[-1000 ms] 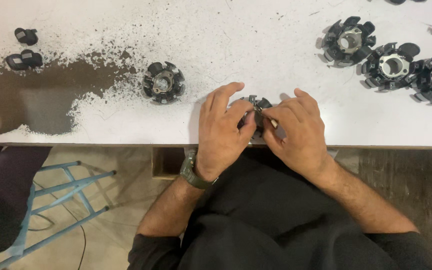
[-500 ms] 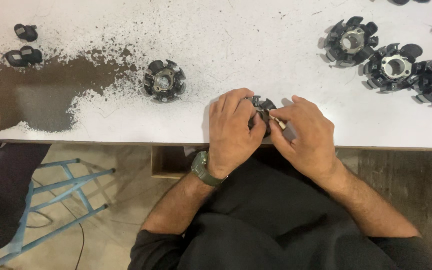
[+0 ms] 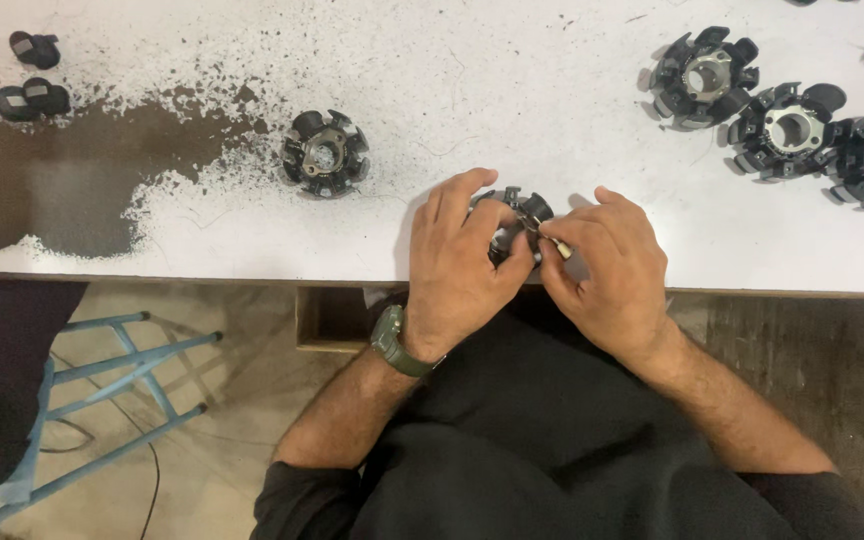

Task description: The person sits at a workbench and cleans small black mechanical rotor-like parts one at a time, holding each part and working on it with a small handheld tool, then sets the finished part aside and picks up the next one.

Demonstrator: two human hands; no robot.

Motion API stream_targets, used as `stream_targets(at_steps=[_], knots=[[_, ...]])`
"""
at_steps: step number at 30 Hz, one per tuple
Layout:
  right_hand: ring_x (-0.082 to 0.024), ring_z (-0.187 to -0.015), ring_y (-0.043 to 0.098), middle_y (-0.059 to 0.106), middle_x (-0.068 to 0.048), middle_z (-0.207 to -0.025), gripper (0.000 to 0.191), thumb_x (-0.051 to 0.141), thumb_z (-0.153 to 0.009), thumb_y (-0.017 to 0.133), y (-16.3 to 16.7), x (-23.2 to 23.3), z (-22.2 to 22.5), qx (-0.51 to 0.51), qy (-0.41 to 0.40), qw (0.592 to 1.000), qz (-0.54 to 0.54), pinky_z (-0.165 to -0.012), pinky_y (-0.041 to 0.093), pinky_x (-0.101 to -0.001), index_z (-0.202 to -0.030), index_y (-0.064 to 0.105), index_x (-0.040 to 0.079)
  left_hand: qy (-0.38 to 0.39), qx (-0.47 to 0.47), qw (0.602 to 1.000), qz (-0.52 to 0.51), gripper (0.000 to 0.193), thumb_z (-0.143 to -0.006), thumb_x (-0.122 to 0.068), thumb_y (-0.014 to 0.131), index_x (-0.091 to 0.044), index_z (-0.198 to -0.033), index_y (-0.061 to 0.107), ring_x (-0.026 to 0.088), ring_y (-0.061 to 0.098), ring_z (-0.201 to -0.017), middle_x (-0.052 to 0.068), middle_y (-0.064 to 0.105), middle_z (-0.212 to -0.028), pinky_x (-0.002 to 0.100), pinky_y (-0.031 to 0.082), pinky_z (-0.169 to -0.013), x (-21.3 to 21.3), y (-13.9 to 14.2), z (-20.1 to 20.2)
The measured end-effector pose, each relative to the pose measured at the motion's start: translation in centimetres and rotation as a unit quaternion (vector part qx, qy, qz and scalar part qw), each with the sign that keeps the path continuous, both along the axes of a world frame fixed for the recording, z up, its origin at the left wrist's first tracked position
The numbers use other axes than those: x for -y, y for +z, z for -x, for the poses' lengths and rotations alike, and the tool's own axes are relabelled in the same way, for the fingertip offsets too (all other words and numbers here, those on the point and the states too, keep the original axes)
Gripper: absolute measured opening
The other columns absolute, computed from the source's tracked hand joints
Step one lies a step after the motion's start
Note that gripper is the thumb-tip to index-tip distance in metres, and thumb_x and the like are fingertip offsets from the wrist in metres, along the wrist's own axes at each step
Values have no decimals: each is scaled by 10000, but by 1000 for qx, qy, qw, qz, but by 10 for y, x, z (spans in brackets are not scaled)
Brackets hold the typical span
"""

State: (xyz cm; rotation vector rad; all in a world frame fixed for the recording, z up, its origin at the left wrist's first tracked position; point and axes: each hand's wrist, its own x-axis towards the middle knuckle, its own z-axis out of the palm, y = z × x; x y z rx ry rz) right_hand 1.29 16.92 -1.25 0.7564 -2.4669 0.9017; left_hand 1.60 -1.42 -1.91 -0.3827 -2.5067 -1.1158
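Nearest to me is my dark lap, and beside it, on my left, a blue metal frame [image 3: 102, 370] stands on the floor. Just past the edge of the white bench [image 3: 512, 90] my two hands meet. My left hand [image 3: 457, 270] covers a black round part with teeth [image 3: 515, 215] from the left side, and its fingers are closed around it, so the part sits between my hands, touching both. My right hand [image 3: 607, 270] comes from the right, and its fingers are pinched together on a small thin tool [image 3: 555, 246], whose long axis points left toward the part. Both hands are equally near to it. Farther on the bench, to the left, one more toothed part [image 3: 325, 153] lies alone beside a large worn brown patch [image 3: 42, 190]. Far right, three similar parts [image 3: 790, 128] lie close together, and far left are two small black pieces [image 3: 30, 98].
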Motion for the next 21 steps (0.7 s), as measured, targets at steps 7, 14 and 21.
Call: stream_targets(at_steps=[7, 14, 21], knots=[[-310, -948, 668, 649, -97, -919, 252, 8, -847, 822, 3, 2, 2, 12, 0, 1000, -13, -1089, 544, -512, -1048, 677, 58, -9, 11, 1000, -26, 134, -870, -118, 764, -91, -989, 709, 313, 557, -1278, 103, 592, -1367, 469, 449, -1087, 5, 0, 3], [-300, -981, 698, 687, -102, -969, 253, 4, -860, 815, 4, -2, 2, 7, 11, 1000, -6, -1085, 559, -501, -1067, 679, 56, -15, -12, 1000, -3, 156, -838, -93, 775, -86, -967, 687, 328, 537, -1287, 104, 584, -1339, 485, 437, -1081, 6, 0, 7], [-301, -1028, 707, 681, -107, -982, 281, -37, -873, 822, -5, 0, 0, -27, 13, 999, 20, -1069, 562, -493, -1090, 663, 44, -39, -15, 999, -20, 155, -868, -80, 768, -84, -993, 678, 318, 533, -1338, 97, 579, -1367, 466, 456, -1120, 9, 0, 8]])
